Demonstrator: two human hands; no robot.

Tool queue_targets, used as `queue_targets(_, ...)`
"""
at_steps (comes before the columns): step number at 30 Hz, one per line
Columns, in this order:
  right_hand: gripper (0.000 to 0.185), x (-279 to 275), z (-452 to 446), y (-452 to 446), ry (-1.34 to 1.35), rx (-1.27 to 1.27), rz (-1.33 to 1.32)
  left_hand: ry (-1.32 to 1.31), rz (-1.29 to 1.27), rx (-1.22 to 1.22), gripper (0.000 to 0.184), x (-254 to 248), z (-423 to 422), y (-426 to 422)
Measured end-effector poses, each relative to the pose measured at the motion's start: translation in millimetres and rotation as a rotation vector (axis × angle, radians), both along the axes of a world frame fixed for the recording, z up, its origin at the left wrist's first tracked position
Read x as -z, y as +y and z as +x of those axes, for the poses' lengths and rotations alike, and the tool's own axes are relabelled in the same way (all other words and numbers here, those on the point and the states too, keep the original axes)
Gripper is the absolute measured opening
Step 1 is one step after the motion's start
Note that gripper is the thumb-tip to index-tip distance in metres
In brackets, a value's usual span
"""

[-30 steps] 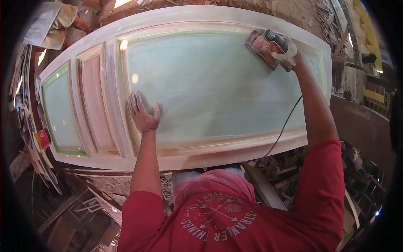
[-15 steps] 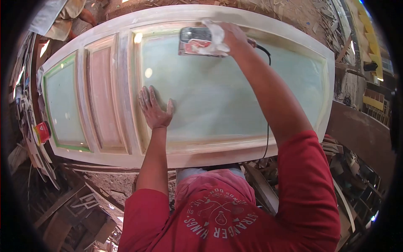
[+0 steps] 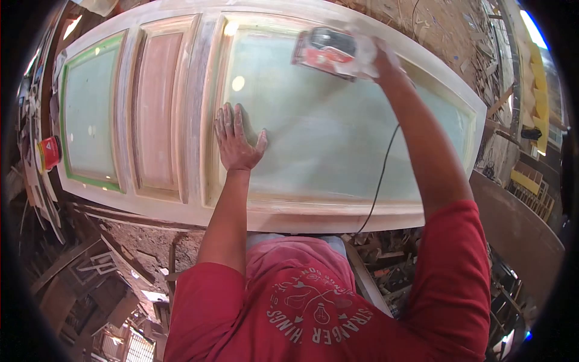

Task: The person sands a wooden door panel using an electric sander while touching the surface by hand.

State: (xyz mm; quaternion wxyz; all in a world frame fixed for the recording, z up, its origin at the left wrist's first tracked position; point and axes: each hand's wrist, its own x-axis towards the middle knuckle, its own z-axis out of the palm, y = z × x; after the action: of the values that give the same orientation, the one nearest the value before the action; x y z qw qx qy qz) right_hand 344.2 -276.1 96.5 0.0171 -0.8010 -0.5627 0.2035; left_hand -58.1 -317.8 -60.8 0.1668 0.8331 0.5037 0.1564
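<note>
Pale door point(image 3: 301, 221) beneath my spread left fingers point(image 3: 237, 140); right fingers point(image 3: 375, 57), blurred but curled, grip the red sander point(image 3: 327, 51) beyond them.

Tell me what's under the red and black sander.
The large pale green panel, near its far edge, shows around the sander, which the right hand holds. The patch directly beneath is covered, so its surface cannot be seen.

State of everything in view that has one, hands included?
Sander: on large panel, motion-blurred; switch state unclear
Right hand: gripping sander
Left hand: open, palm down, fingers slightly spread
Cord: loosely curved, over near edge
Door: lying flat
Large panel: pale green
Narrow panel: pinkish
</note>
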Motion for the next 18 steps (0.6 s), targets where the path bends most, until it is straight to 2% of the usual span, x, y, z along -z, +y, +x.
queue_targets(3, 0.094, -16, 29, -43, 0.011, 0.097, -0.040, 0.019, -0.014, -0.014, 0.109, -1, 0, -1)
queue_targets(4, 0.087, -10, 44, -63, -0.062, 0.091, 0.011, 0.019, -0.015, -0.015, 0.109, -1, 1, -1)
queue_targets(7, 0.083, -4, 90, -112, -0.071, 0.065, 0.076, 0.014, -0.007, -0.010, 0.109, -4, 0, -2)
queue_targets(12, 0.083, 12, 162, -174, -0.090, 0.221, 0.042, 0.009, 0.020, 0.048, 0.109, -7, 4, -1)
queue_targets(16, 0.085, 17, 183, -192, -0.002, 0.258, 0.096, -0.019, 0.007, 0.292, 0.106, 1, 65, 20)
queue_targets(18, 0.088, 24, 187, -187, -0.109, 0.195, 0.097, 0.026, 0.062, 0.326, 0.103, -1, 138, 40)
